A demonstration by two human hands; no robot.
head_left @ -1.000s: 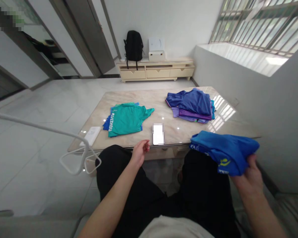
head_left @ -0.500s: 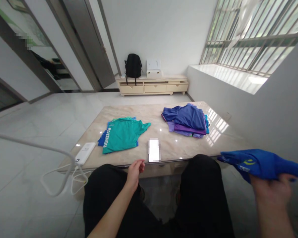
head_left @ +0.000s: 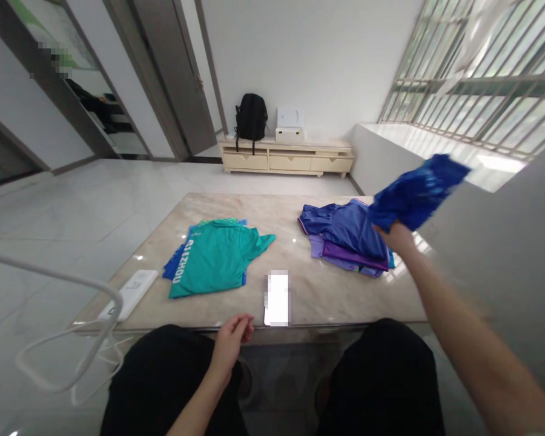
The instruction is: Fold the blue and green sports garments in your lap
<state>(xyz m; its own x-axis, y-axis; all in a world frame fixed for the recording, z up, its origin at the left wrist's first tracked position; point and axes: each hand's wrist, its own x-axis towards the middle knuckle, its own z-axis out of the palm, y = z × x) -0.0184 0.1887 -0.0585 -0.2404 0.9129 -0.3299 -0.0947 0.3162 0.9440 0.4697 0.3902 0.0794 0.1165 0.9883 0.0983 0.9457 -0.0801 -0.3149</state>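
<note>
Blue shirt | right hand raised it over purple pile

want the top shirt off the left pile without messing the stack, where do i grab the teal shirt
Probably take the teal shirt at its near folded edge, coming in from your side of the table. It lies flat on top with that edge facing you, and the left hand rests empty just below it.

The bright blue shirt is thin cloth with a light sheen, and it is creased. The beige marble-look table top is polished and glossy; it mirrors the window light at 3 o'clock. The folded teal shirt is smooth matt cloth. The white flat box looks like smooth plastic.
</note>
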